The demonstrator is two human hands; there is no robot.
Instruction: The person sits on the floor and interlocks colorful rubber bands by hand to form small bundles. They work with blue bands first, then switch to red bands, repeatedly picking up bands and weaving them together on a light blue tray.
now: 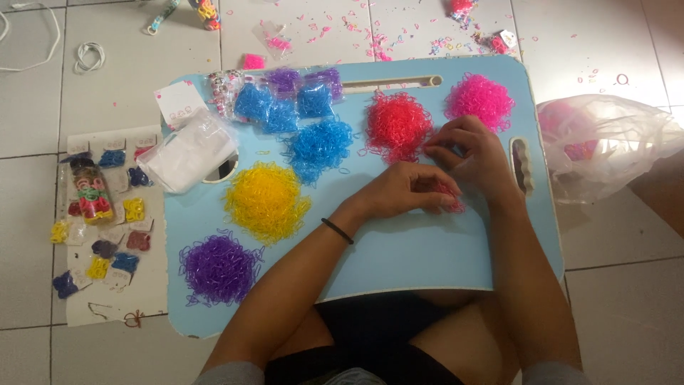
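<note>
Left hand: our left hand (402,189) lies knuckles-up on the blue lap tray (427,249), with its fingers curled together over a few small pink bands (450,202).
Right hand: our right hand (470,153) sits just behind the left one, its fingers bent and drawn together, the tips pointing toward the red heap.
Pink bands: they peek out from under the left fingertips, touching them, on the tray just below the right hand; we cannot tell whether the fingers actually pinch them or only rest on them, since the hand covers most of them.
Red heap: a pile of red bands (397,125) lies just beside the right fingertips, to their left.
Pink heap: a pile of bright pink bands (481,100) sits near the tray's far corner, just above the right hand.
Blue heap: loose blue bands (319,146) lie left of the red heap, with small bags of blue and purple bands behind them.
Yellow heap: yellow bands (266,199) lie near the left forearm.
Purple heap: purple bands (219,269) sit at the tray's near left corner.
Wrist: a black band (337,230) circles the left wrist.
</note>
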